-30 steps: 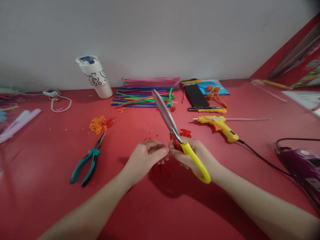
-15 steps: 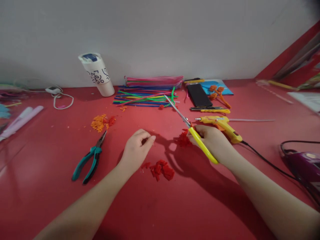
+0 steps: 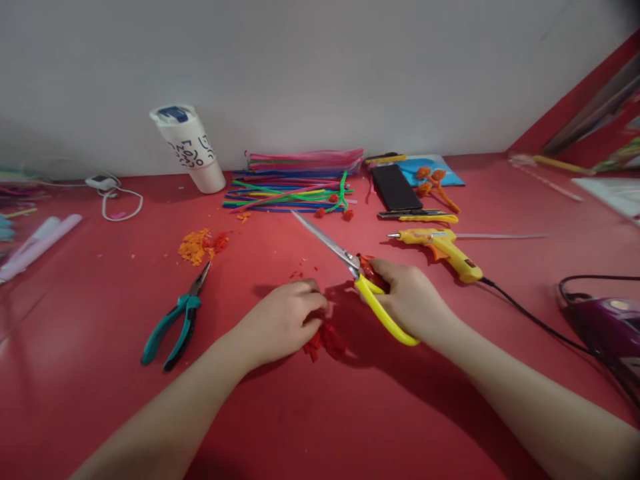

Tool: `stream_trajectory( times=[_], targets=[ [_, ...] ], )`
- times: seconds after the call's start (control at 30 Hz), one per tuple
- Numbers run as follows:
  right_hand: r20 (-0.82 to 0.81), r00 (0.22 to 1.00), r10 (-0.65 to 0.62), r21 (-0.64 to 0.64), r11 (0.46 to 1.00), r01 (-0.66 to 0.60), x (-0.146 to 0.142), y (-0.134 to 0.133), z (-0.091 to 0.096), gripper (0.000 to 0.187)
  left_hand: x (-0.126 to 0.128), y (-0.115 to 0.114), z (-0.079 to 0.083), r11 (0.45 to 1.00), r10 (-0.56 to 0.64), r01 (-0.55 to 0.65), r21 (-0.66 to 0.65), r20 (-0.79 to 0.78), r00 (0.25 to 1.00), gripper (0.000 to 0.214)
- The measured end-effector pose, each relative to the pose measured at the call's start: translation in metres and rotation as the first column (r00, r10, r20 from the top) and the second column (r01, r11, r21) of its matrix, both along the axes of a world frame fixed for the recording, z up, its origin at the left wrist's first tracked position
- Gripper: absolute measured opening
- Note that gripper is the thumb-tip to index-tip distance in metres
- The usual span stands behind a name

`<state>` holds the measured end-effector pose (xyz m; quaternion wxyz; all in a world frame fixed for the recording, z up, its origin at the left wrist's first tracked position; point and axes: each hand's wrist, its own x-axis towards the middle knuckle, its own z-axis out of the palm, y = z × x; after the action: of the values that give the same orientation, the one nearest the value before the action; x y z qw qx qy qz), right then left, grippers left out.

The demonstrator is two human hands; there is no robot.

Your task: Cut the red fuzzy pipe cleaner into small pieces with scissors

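My right hand (image 3: 413,300) is closed round the yellow handles of a pair of scissors (image 3: 350,267), whose shut blades point up and to the left over the red table (image 3: 300,413). My left hand (image 3: 283,320) rests on the table with its fingers curled down onto a small heap of red cut pieces (image 3: 327,341). Whether it grips any of them is hidden. More red scraps (image 3: 370,268) show just behind the scissors' pivot.
Teal pliers (image 3: 177,320) lie to the left, orange and red scraps (image 3: 200,245) beyond them. A yellow glue gun (image 3: 443,245) with its cord, a stack of coloured pipe cleaners (image 3: 295,193), a phone (image 3: 395,188), a white cup (image 3: 190,148) and a purple device (image 3: 607,327) stand around.
My right hand has brought the scissors back leftward and nearer, blades lower. My left hand has moved right and down onto the heap of red pieces.
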<state>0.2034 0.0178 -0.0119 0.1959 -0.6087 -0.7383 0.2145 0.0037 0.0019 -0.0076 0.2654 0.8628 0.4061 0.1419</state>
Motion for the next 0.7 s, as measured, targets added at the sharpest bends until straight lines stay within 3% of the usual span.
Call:
stream_trajectory(
  times=[0.17, 0.33, 0.47, 0.6, 0.7],
  targets=[
    [0.016, 0.996, 0.083, 0.044, 0.996, -0.083, -0.003, -0.005, -0.001, 0.020, 0.005, -0.002, -0.003, 0.998, 0.002, 0.004, 0.062, -0.097, 0.995, 0.017],
    [-0.010, 0.998, 0.061, 0.032, 0.998, -0.061, -0.003, -0.006, 0.000, 0.024, 0.005, -0.003, -0.002, 0.971, 0.199, -0.184, -0.154, 0.092, 0.976, 0.013],
    [-0.080, 0.995, 0.059, 0.006, 0.998, -0.059, -0.003, -0.007, 0.001, 0.026, 0.006, -0.001, -0.002, 0.864, 0.389, -0.249, -0.438, 0.267, 0.882, 0.014],
    [-0.307, 0.950, 0.055, -0.181, 0.977, -0.114, -0.010, -0.012, 0.003, 0.019, 0.009, 0.000, -0.003, 0.697, 0.570, -0.164, -0.698, 0.400, 0.718, 0.019],
    [-0.472, 0.880, 0.057, -0.300, 0.928, -0.221, -0.016, -0.018, 0.005, 0.014, 0.014, -0.002, -0.002, 0.633, 0.645, -0.099, -0.768, 0.452, 0.616, 0.020]
  ],
)
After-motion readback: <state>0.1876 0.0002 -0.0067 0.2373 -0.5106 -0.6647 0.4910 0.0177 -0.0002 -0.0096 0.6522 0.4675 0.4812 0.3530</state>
